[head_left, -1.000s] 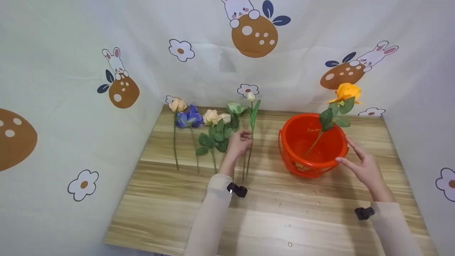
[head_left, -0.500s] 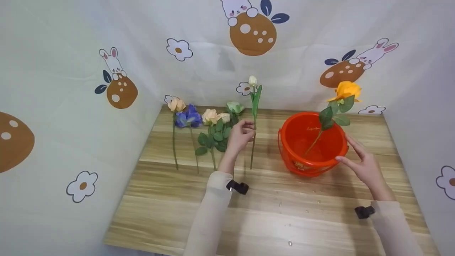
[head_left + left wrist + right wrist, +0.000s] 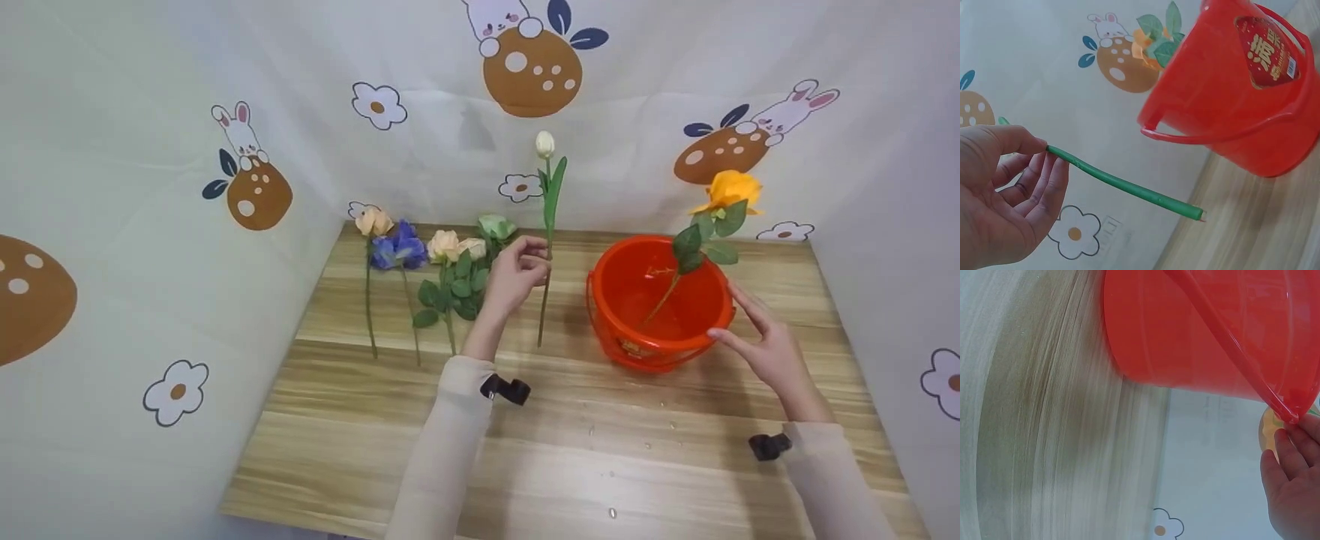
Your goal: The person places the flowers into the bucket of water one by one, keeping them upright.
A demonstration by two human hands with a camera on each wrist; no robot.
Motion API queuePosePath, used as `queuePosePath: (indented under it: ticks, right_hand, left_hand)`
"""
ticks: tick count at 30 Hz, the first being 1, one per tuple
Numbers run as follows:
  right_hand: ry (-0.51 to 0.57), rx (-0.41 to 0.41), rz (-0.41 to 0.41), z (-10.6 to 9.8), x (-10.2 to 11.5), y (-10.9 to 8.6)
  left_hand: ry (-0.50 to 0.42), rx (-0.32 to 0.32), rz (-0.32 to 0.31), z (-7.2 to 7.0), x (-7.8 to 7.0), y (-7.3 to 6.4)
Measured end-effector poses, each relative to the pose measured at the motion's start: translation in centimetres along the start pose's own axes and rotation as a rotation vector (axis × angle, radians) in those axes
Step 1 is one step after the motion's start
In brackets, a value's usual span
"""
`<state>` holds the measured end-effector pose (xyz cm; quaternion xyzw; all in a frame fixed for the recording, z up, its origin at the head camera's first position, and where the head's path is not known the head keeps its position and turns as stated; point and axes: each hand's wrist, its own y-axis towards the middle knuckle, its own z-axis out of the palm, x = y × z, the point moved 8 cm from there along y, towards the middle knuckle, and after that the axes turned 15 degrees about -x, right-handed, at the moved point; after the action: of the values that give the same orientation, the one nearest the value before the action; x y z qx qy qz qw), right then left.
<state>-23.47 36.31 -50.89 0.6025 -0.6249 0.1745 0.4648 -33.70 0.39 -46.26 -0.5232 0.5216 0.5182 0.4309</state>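
Observation:
My left hand pinches the stem of a white tulip between thumb and fingertips. The tulip stands nearly upright in the head view, left of the red bucket. From the left wrist, the cut end of its green stem points toward the bucket's lower side. My right hand rests on the bucket's right rim, thumb in front and straight fingers behind. In the right wrist view those fingers touch the bucket by its handle joint. A yellow rose leans inside the bucket, its bloom above the rim.
Left of my left hand lie a peach rose, a purple flower, a leafy spray of pale roses and a pale green flower. Small drops dot the wooden table. Patterned cloth stands behind.
My left hand has lifted the tulip off the table, moving it up and slightly right toward the bucket. My right hand has stayed on the rim.

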Motion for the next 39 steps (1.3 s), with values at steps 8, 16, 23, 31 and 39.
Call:
queuePosePath:
  ticks: [8,16,23,31,39]
  right_hand:
    - [-0.002,0.015,0.048,-0.1,-0.2,0.2]
    - [-0.004,0.012,0.008,-0.1,0.1,0.1]
    - [-0.002,0.02,0.032,0.1,-0.2,0.1]
    - [0.0,0.011,0.031,0.1,-0.3,0.1]
    - [-0.004,-0.002,0.008,0.0,0.0,0.1]
  left_hand:
    - [-0.027,0.009,0.046,0.5,-2.3,-0.2]
    - [-0.08,0.039,0.052,1.3,-3.5,-0.3]
    - [-0.075,0.061,0.04,1.4,-5.9,-1.5]
    - [-0.088,0.055,0.119,2.4,-6.3,-1.4]
    - [-0.103,0.079,0.173,3.5,-8.0,-1.7]
